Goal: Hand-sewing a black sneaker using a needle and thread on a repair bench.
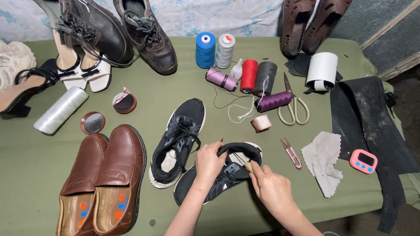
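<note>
My left hand (209, 162) grips the heel collar of a black knit sneaker (218, 177) lying on its side near the front of the green table. My right hand (269, 185) presses a small wooden-handled tool (247, 166) into the shoe's opening; the tool's tip is hidden inside. The matching black sneaker (178, 140) stands upright just to the left, laces up. A white thread (238, 114) trails across the cloth behind the shoes.
Brown loafers (105, 179) lie front left. Thread spools (205, 49), scissors (294, 107), pink snips (291, 153), a grey cloth (323, 159), a pink timer (363, 161), a black rubber sheet (372, 126), polish tins (92, 123) and other shoes (148, 35) ring the table (26, 153).
</note>
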